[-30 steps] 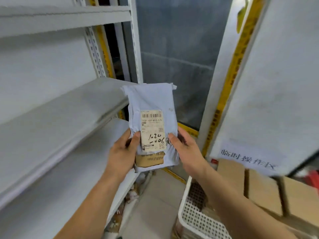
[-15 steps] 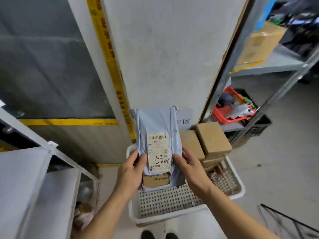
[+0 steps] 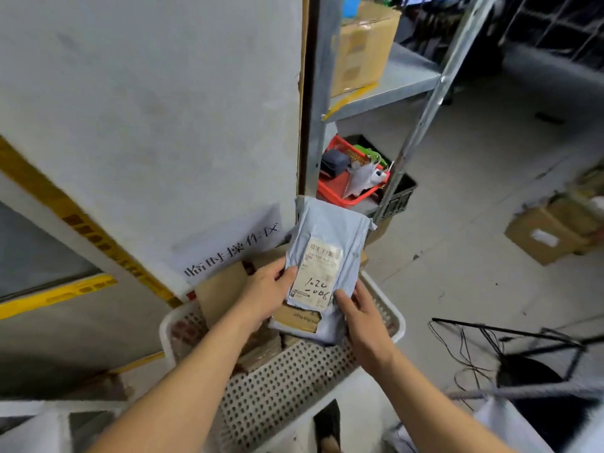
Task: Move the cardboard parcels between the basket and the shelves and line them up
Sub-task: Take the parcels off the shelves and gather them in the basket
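2 hands on 1 pale blue parcel (image 3: 330, 243), held upright above the white basket (image 3: 397, 325). Left hand (image 3: 266, 294) curled round the left edge, thumb pressed on the front beside the label (image 3: 315, 273). Right hand (image 3: 361, 317) gripping the lower right corner, thumb on the front. 1 printed label with handwritten digits; 1 brown patch showing at the torn lower end. Brown boxes (image 3: 222, 291) standing in the basket behind the left hand, number unclear. On the shelf (image 3: 405, 76) to the right, 1 large carton (image 3: 362, 44); lower down, 1 red tray (image 3: 340, 188).
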